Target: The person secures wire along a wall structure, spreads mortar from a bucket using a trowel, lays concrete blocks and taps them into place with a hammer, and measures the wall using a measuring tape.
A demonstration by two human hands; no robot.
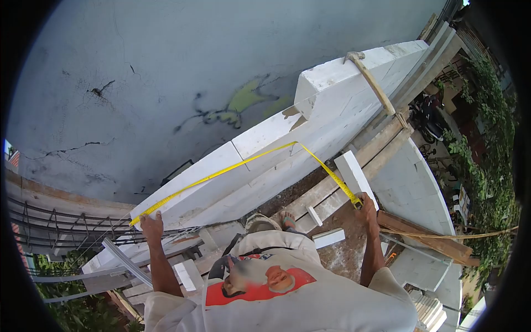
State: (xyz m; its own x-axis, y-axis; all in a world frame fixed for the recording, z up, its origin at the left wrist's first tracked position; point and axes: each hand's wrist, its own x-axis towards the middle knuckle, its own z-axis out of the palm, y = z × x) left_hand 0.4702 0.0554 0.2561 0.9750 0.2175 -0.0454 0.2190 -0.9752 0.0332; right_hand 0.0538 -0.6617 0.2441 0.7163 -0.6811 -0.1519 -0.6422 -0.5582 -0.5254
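A yellow tape measure (232,166) is pulled out along the top of the white block wall (260,135), bending sharply downward near its middle. At the wall's left end, my left hand (151,226) is closed at the tape's end, against the block's edge. My right hand (365,209) is wrapped round the tape's dark and yellow case, lower and to the right, beside a loose white block (357,176). Its fingers partly hide the case. A wooden-handled hammer (371,82) rests across the higher blocks, its handle hanging over the near side.
A cracked grey wall (155,99) rises behind the blocks. Steel rebar (61,224) runs at the left. Underfoot are wooden planks (326,202) and a cut block piece (328,238). Brown boards (426,238) lie at right, with a motorbike (428,119) far below.
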